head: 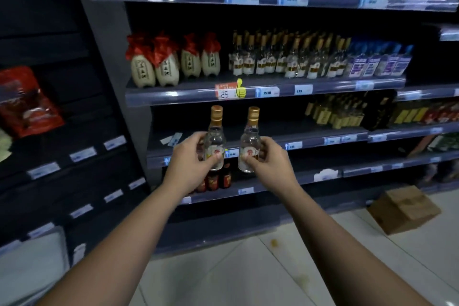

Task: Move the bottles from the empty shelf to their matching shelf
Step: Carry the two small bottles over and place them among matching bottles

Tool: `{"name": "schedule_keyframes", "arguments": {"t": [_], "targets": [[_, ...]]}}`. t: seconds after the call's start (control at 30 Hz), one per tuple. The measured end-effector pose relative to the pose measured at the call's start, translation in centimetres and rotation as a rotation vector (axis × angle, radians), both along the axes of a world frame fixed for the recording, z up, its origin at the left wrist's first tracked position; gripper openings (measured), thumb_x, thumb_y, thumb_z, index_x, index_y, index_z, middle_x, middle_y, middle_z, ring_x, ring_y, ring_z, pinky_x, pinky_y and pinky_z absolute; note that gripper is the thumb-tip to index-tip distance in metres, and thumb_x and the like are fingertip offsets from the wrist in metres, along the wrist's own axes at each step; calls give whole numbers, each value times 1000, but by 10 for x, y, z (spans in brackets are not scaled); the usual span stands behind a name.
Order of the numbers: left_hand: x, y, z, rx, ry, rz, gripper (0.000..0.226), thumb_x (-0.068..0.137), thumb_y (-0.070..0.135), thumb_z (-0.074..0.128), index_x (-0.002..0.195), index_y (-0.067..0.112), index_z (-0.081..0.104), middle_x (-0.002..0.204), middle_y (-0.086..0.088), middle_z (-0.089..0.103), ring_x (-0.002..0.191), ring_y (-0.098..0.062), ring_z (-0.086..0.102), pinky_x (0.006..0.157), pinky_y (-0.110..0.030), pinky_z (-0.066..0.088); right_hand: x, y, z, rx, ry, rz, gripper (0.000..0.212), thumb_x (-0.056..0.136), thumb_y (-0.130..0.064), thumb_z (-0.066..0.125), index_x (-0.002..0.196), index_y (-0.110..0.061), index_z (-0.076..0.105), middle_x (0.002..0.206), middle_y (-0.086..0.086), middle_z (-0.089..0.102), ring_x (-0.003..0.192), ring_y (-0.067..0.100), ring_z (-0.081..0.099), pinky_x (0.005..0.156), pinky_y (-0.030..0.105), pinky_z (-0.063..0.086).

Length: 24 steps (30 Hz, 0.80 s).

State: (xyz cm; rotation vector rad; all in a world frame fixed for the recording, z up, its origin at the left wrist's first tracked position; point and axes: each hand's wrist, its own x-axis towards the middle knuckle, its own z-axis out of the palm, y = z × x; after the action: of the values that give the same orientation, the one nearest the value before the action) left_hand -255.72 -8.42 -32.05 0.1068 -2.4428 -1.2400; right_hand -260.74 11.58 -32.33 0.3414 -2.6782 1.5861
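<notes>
My left hand (192,156) grips a clear bottle with a gold cap (215,131), held upright in front of the bare dark shelf (273,129). My right hand (267,156) grips a second identical clear bottle (250,141), also upright, a little to the right of the first. One shelf higher stands a row of several matching gold-capped clear bottles (285,57), between cream jars with red cloth tops (171,62) and blue boxes (380,59).
Small dark bottles (218,176) stand on the lower shelf behind my hands. Yellow-labelled bottles (335,112) fill the right part of the bare shelf. A cardboard box (402,208) lies on the white floor at right. Red packets (27,102) hang at left.
</notes>
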Motion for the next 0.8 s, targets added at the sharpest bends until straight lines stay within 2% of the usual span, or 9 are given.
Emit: {"name": "schedule_keyframes", "arguments": {"t": [0.13, 0.2, 0.3, 0.43, 0.5, 0.57, 0.6, 0.67, 0.8], "targets": [[-84, 28, 12, 13, -14, 42, 46, 81, 22, 83, 124, 21, 65, 99, 19, 69, 94, 0, 68, 90, -31, 58, -93, 23, 9, 6, 7, 34, 44, 88, -23, 77, 128, -18, 62, 106, -8, 75, 97, 9, 73, 91, 41, 61], [-122, 38, 20, 30, 2, 48, 45, 81, 20, 83, 123, 22, 66, 102, 14, 71, 96, -4, 70, 91, -37, 60, -135, 30, 16, 13, 20, 49, 44, 88, -22, 78, 129, -18, 62, 105, -8, 76, 95, 8, 73, 91, 41, 61], [-173, 50, 31, 51, -3, 57, 45, 83, 19, 82, 125, 21, 65, 105, 9, 72, 97, -4, 70, 93, -35, 59, -188, 35, 25, 9, 32, 44, 46, 88, -22, 79, 130, -17, 62, 107, -7, 75, 97, 8, 72, 94, 39, 61], [-235, 57, 41, 36, 41, 57, 48, 82, 23, 82, 127, 20, 65, 107, 12, 70, 102, -6, 69, 95, -36, 58, -246, 42, 36, 4, 29, 47, 47, 88, -24, 79, 131, -17, 61, 110, -9, 72, 100, 4, 70, 97, 37, 59], [-265, 57, 46, 41, 58, 56, 46, 82, 25, 82, 125, 21, 65, 109, 11, 71, 103, -6, 68, 95, -36, 58, -273, 44, 43, 12, 42, 39, 48, 90, -24, 79, 133, -15, 59, 101, -19, 66, 93, -7, 63, 94, 28, 58], [-293, 55, 49, 36, 77, 52, 46, 82, 28, 83, 124, 21, 66, 109, 8, 73, 100, -6, 70, 92, -35, 59, -298, 46, 50, 25, 59, 10, 55, 91, -25, 78, 140, -13, 55, 94, -29, 53, 85, -14, 53, 81, 11, 49], [-306, 54, 51, 33, 88, 47, 47, 82, 29, 83, 125, 21, 66, 109, 7, 74, 99, -8, 71, 91, -35, 60, -309, 47, 53, 26, 71, -7, 59, 92, -25, 77, 143, -11, 52, 93, -31, 48, 83, -14, 51, 76, 8, 44], [-329, 52, 55, 43, 113, 27, 50, 82, 26, 83, 128, 18, 65, 110, 6, 73, 97, -6, 71, 89, -31, 60, -329, 48, 59, 21, 94, -26, 62, 93, -26, 76, 146, -8, 50, 96, -28, 49, 84, -9, 52, 80, 10, 41], [-366, 51, 63, 57, 120, 1, 49, 83, 23, 83, 128, 17, 64, 106, 10, 71, 94, 4, 68, 82, -11, 55, -364, 46, 68, 23, 125, -59, 63, 92, -27, 77, 146, -9, 50, 108, -17, 58, 91, -4, 53, 89, 22, 42]]}}
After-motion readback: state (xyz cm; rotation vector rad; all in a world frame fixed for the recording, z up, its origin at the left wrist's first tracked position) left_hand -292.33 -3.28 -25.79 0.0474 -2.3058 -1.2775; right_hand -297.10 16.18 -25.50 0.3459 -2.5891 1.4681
